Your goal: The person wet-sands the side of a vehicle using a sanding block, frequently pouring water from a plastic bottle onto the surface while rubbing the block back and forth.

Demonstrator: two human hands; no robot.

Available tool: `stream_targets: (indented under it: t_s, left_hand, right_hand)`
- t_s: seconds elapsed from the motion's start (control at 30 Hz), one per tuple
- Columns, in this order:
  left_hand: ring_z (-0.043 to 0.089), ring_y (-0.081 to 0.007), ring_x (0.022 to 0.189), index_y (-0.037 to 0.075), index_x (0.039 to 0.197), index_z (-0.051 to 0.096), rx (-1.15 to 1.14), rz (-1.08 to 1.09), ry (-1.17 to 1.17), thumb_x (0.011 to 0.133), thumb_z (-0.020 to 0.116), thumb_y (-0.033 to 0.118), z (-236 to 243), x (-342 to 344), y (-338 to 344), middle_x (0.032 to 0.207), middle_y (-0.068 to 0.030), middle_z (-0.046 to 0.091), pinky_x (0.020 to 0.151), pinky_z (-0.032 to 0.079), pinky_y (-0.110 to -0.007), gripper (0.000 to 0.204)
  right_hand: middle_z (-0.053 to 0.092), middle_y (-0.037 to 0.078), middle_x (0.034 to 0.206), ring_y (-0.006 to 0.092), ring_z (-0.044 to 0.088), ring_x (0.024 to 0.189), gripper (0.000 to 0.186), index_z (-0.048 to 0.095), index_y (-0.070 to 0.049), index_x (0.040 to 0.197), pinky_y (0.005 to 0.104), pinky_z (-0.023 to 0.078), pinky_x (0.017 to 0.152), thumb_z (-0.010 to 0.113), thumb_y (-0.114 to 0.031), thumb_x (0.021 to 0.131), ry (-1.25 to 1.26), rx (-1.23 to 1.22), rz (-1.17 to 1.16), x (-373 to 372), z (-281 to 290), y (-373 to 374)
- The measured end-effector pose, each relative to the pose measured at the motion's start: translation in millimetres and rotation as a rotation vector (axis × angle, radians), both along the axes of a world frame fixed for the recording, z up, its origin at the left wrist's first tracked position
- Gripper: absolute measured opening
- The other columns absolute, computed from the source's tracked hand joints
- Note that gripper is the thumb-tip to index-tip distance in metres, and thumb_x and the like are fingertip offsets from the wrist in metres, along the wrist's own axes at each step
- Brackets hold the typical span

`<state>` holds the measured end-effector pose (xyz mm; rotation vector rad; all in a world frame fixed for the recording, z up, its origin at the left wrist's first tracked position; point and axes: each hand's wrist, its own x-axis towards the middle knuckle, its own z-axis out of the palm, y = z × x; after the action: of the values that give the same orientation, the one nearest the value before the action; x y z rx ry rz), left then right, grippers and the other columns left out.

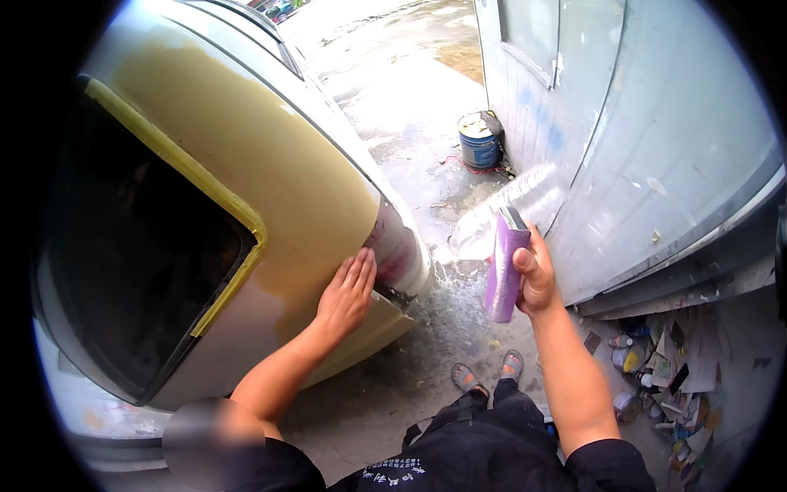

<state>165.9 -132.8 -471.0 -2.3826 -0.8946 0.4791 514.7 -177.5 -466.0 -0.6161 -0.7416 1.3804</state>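
Purple block in right hand seemingly hides fingertips; left hand flat on car

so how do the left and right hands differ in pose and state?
Left hand looks laid flat on the tan-patched car panel; right hand is off to the side, clear of the car.
Left hand's fingers are extended and hold nothing; right hand's are curled around a purple block.
Both are bare, no gloves.
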Motion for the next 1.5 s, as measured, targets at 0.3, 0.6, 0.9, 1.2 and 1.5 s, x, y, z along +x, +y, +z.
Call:
stream_targets:
  t_s: [0.3, 0.6, 0.9, 1.2, 1.5]
  left_hand:
    - [0.031, -0.0375, 0.149, 0.003, 0.155, 0.028, -0.664, -0.090, -1.031, 0.077, 0.085, 0.030, -48, 90, -33, 0.160, -0.0227, 0.032, 0.121, 0.029, -0.046, 0.101]
    - [0.048, -0.0378, 0.138, 0.010, 0.145, 0.046, -0.908, -0.377, -1.343, 0.075, 0.087, 0.028, -78, 168, -80, 0.149, -0.0177, 0.050, 0.114, 0.039, -0.047, 0.083]
    - [0.057, -0.0228, 0.123, 0.001, 0.136, 0.043, -1.341, 0.351, -2.004, 0.085, 0.080, 0.036, -92, 229, -123, 0.120, -0.0111, 0.060, 0.106, 0.042, -0.037, 0.072]
    - [0.066, -0.0220, 0.096, 0.003, 0.137, 0.049, -1.536, 0.332, -1.742, 0.090, 0.071, 0.050, -156, 224, -105, 0.107, -0.0098, 0.064, 0.086, 0.057, -0.042, 0.070]
    - [0.058, -0.0187, 0.107, 0.003, 0.134, 0.048, -1.712, 0.201, -1.230, 0.081, 0.085, 0.032, -193, 237, -101, 0.116, -0.0062, 0.059, 0.096, 0.047, -0.035, 0.070]
  right_hand:
    - [0.060, 0.012, 0.125, 0.0306, 0.062, 0.118, 0.088, 0.049, -0.004, 0.139, 0.0474, 0.058, 0.092, 0.077, -0.062, 0.079, 0.445, -0.270, 0.135, -12, -67, -74]
    - [0.054, 0.023, 0.140, 0.0406, 0.057, 0.127, 0.103, 0.039, -0.003, 0.150, 0.0577, 0.048, 0.105, 0.076, -0.066, 0.076, 0.478, -0.361, 0.342, 49, -105, -143]
    - [0.059, 0.026, 0.131, 0.0347, 0.066, 0.113, 0.095, 0.044, -0.001, 0.145, 0.0464, 0.055, 0.097, 0.078, -0.061, 0.078, 0.392, -0.367, 0.365, 109, -147, -220]
    - [0.062, 0.016, 0.128, 0.0256, 0.068, 0.108, 0.063, 0.047, -0.003, 0.144, 0.0391, 0.058, 0.088, 0.070, -0.037, 0.095, 0.133, -0.661, -0.052, 105, -162, -271]
    - [0.060, 0.009, 0.109, 0.0216, 0.065, 0.094, 0.069, 0.049, 0.002, 0.140, 0.0363, 0.054, 0.077, 0.070, -0.046, 0.094, 0.250, -0.762, -0.455, 11, -178, -344]
